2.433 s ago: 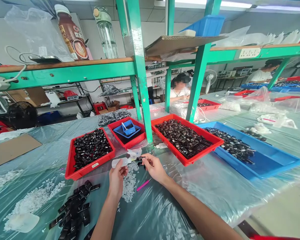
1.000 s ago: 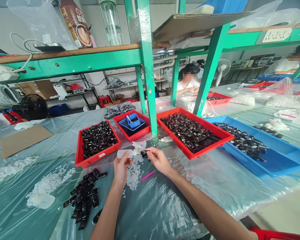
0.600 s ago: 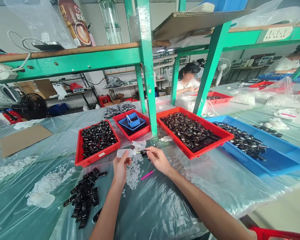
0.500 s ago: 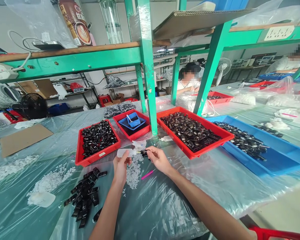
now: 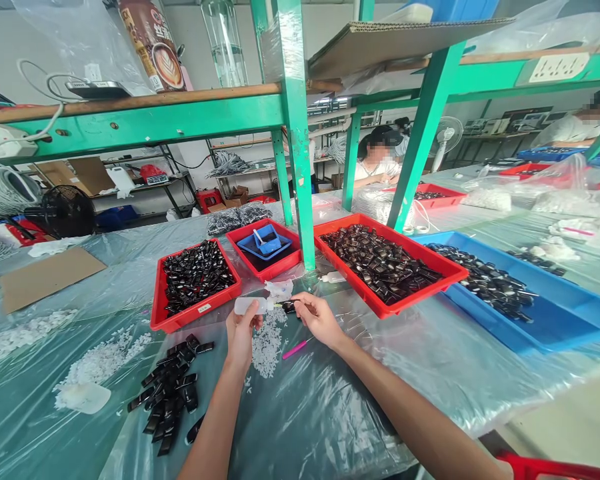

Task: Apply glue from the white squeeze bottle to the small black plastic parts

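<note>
My left hand is closed round a small translucent squeeze bottle whose nozzle points right. My right hand pinches a small black part at the nozzle tip. Both hands hover over a patch of white pellets on the plastic-covered table. A pink stick lies just below my right hand. A heap of black parts lies to the left of my left forearm.
Red trays of black parts and a small red tray with a blue dish stand behind the hands, a blue tray to the right. A green shelf post rises between them. Other people sit at far tables.
The view steadied after tilting down. Both hands keep their grip, with the bottle's nozzle still at the black part; hardly any movement over the last second.
</note>
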The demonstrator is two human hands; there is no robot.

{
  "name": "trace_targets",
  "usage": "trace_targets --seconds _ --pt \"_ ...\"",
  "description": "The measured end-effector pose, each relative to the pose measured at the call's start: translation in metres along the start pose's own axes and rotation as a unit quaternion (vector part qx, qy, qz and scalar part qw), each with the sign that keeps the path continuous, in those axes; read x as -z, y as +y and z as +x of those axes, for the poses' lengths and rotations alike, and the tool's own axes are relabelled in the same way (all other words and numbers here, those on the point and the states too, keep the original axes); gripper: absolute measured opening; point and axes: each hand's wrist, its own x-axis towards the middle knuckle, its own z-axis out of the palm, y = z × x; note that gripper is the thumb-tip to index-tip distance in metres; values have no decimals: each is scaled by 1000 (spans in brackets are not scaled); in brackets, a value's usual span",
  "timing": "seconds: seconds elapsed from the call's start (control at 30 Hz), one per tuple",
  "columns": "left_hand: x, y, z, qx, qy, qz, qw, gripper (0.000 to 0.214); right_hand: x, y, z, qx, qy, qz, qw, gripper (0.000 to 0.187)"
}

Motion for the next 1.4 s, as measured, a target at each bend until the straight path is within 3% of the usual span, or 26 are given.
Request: trace_targets --seconds 0.7,1.0,1.4 --pt "-4 1 -2 5 7 -19 1000 41 -2 -4 1 -20 0 46 999 40" --pt "-3 0 -2 0 5 -14 1000 40 -2 -3 4 -33 0 62 998 50" --pt "-3 -1 0 4 12 -41 999 38 0 -4 4 -41 16 95 995 38"
